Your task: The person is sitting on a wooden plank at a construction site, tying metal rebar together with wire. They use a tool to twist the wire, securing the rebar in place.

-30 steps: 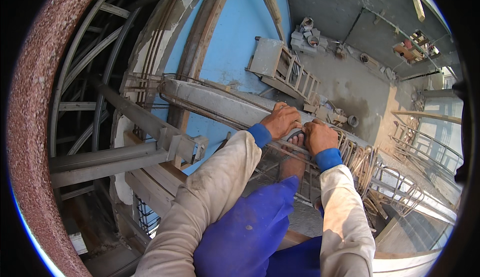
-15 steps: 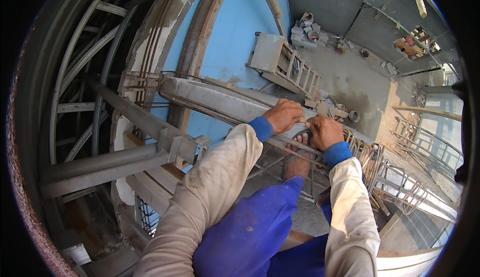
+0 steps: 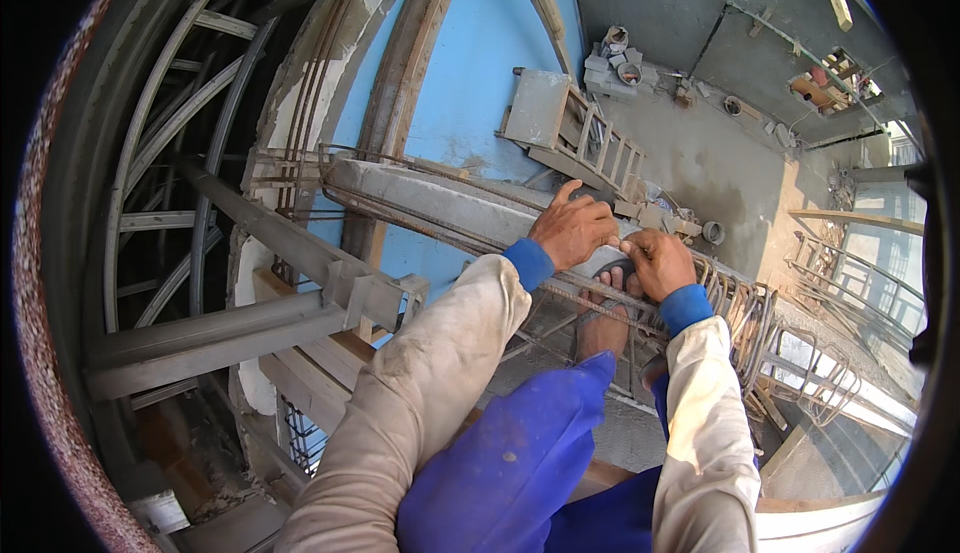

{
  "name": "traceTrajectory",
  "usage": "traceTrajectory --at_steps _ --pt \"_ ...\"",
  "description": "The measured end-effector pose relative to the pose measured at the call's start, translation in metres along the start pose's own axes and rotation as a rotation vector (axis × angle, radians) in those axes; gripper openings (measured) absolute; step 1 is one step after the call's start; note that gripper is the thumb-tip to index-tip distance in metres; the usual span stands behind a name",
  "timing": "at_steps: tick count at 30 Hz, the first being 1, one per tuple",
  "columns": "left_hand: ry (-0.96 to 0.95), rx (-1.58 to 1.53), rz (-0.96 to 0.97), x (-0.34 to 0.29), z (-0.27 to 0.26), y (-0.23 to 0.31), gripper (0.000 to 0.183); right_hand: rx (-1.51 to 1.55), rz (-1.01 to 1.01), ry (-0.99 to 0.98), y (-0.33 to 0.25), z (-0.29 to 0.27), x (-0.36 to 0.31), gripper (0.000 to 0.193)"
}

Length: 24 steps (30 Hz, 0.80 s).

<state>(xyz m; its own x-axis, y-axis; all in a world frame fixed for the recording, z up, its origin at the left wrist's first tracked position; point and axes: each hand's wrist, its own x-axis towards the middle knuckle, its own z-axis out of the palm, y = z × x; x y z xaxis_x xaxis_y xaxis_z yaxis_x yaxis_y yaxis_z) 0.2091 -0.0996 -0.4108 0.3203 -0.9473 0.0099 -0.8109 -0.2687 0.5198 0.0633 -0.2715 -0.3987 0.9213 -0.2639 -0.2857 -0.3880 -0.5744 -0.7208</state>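
Note:
My left hand (image 3: 575, 230) is curled over the grey concrete beam (image 3: 440, 196), its index finger lifted and the other fingers bent. Close beside it, my right hand (image 3: 661, 265) has thumb and forefinger pinched together, nearly touching the left fingertips. Whatever lies between the fingers is too small or hidden to make out. Rusty steel bars (image 3: 420, 221) run along the beam and pass beneath both hands. My sandalled foot (image 3: 605, 318) rests just below them. Several bent steel stirrups (image 3: 740, 318) are bunched on the bars to the right of my right hand.
Steel beams (image 3: 230, 338) and a scaffold frame (image 3: 190, 218) stand on the left. A timber post (image 3: 405, 83) rises before the blue wall (image 3: 470, 73). Far below lie a wooden ladder-like frame (image 3: 600, 143), rubble and buckets (image 3: 628, 73) on the concrete floor (image 3: 690, 153).
The left index finger has lifted and the left hand has opened slightly. Both hands stay close together over the beam. The whole view has shifted slightly.

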Motion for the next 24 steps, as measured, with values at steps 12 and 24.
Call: traceTrajectory --at_steps 12,24 --pt "0.288 0.015 -0.441 -0.038 -0.028 0.025 0.029 0.082 0.011 -0.030 -0.010 -0.018 -0.003 0.024" --pt "-0.195 -0.019 -0.422 -0.041 -0.030 -0.056 0.031 -0.109 -0.055 0.070 0.003 0.014 0.004 0.019"
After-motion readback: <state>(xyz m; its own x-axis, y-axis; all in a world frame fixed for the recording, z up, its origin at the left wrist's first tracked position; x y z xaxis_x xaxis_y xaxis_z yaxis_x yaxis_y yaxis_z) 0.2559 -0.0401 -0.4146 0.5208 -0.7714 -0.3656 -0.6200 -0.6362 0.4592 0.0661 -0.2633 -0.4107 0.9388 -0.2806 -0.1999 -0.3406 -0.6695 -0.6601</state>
